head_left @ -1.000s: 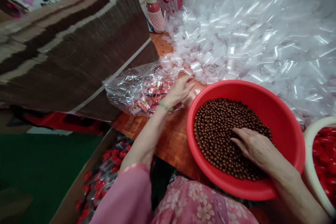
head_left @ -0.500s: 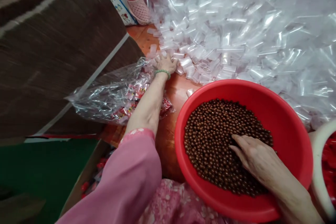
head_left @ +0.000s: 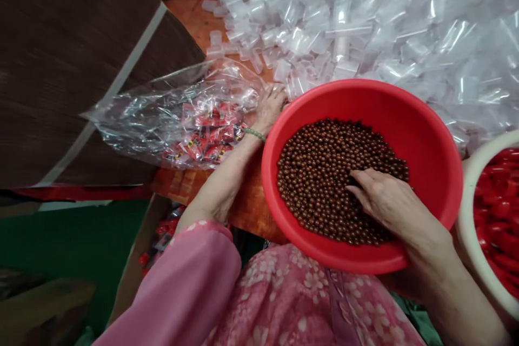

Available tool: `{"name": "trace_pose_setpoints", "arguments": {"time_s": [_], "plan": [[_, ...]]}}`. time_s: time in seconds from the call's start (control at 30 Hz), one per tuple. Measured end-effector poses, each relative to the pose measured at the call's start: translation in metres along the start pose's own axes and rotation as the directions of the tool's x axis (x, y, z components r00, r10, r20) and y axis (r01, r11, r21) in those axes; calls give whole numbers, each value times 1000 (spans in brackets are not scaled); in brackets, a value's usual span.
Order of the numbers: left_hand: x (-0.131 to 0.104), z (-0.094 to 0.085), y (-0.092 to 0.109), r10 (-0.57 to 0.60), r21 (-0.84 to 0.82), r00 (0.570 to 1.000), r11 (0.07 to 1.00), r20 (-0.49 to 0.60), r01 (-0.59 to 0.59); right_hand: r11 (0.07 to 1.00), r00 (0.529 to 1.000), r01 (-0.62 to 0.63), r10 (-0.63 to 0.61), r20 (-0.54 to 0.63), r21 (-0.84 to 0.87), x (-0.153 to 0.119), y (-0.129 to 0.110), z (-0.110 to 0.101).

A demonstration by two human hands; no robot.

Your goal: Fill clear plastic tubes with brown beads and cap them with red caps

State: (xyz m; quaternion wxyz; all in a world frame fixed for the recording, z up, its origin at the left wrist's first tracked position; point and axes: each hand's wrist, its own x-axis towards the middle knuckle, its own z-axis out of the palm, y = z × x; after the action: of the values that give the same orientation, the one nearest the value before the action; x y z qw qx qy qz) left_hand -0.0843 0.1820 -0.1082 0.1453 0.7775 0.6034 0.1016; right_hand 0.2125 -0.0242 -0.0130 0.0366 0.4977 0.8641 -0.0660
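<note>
A red basin [head_left: 436,135] holds a heap of small, round, glossy brown balls [head_left: 324,173]. My right hand [head_left: 383,194] reaches into them, thumb and fingers drawn together with the tips against the balls. Just left of the basin's rim, my left hand [head_left: 271,106], with a green bead bracelet at the wrist, is on the wooden table by the clear plastic pieces [head_left: 308,54]. Its fingers are curled; whatever is under them is hidden. Beside this hand lies a clear plastic bag [head_left: 141,113] with small red printed packets [head_left: 214,124] inside.
A cream-rimmed tub [head_left: 470,200] of red pieces stands against the basin on the right. A big brown carton [head_left: 81,27] with a pale strap stands at left. Below the orange wooden table [head_left: 194,19] edge, an open box [head_left: 138,248] contains red items. A pink woven holder is at the back.
My left hand has drawn back from the plastic pieces toward the basin, its spread fingers now curled. My right hand stays among the balls. The view has tilted down.
</note>
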Motion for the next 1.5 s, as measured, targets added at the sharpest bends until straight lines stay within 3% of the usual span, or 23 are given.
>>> {"name": "trace_pose_setpoints", "arguments": {"time_s": [0.07, 0.17, 0.3, 0.37, 0.4, 0.47, 0.57, 0.63, 0.73, 0.8, 0.97, 1.07, 1.17, 1.23, 1.37, 1.5], "plan": [[-7, 3, -3, 37, -195, 999, 980, -16, -40, 1000, 999, -13, 13, 39, -2, 1, -1, -2], [-19, -2, -11, 6, -530, 994, 846, -110, -64, 1000, 997, -19, 19, 76, -1, 3, -1, -5], [-41, -32, -8, -140, -696, 958, 714, -248, -76, 997, 996, -22, 16, 86, 75, 6, 2, -7], [-62, -55, 11, -171, -816, 941, 557, -293, -153, 980, 999, 4, -11, 36, 200, 7, 4, -10], [-75, -67, 26, -127, -845, 942, 491, -310, -212, 960, 1000, 26, -26, -4, 280, 7, 5, -14], [-107, -84, 63, 2, -842, 941, 447, -338, -303, 893, 995, 80, -44, -91, 443, 7, 6, -25], [-153, -89, 113, 211, -828, 937, 443, -278, -346, 718, 989, 125, -39, -140, 685, 7, 3, -47], [-173, -82, 132, 301, -844, 924, 409, -235, -348, 528, 991, 131, -64, -115, 839, 7, -2, -58], [-183, -68, 138, 365, -873, 910, 359, -195, -331, 194, 986, 72, -162, -40, 978, 9, -10, -60], [-184, -64, 136, 381, -881, 907, 350, -177, -319, 19, 971, -3, -238, 8, 1000, 12, -15, -53], [-184, -65, 134, 425, -892, 895, 339, -137, -298, -239, 939, -50, -342, -36, 970, 12, -21, -37], [-184, -64, 135, 409, -875, 903, 379, -134, -302, -245, 940, -19, -333, -66, 969, 10, -19, -40], [-183, -59, 136, 360, -815, 910, 451, -208, -364, -108, 965, -12, -261, -17, 994, 8, -15, -46], [-182, -55, 137, 350, -760, 886, 471, -305, -448, -48, 977, -2, -211, -8, 999, 7, -12, -45], [-183, -49, 140, 345, -641, 812, 499, -471, -584, -103, 983, -10, -182, -9, 995, 6, -13, -34], [-185, -51, 140, 287, -640, 829, 531, -481, -555, -133, 981, -70, -189, 44, 989, 4, -21, -30]]}}
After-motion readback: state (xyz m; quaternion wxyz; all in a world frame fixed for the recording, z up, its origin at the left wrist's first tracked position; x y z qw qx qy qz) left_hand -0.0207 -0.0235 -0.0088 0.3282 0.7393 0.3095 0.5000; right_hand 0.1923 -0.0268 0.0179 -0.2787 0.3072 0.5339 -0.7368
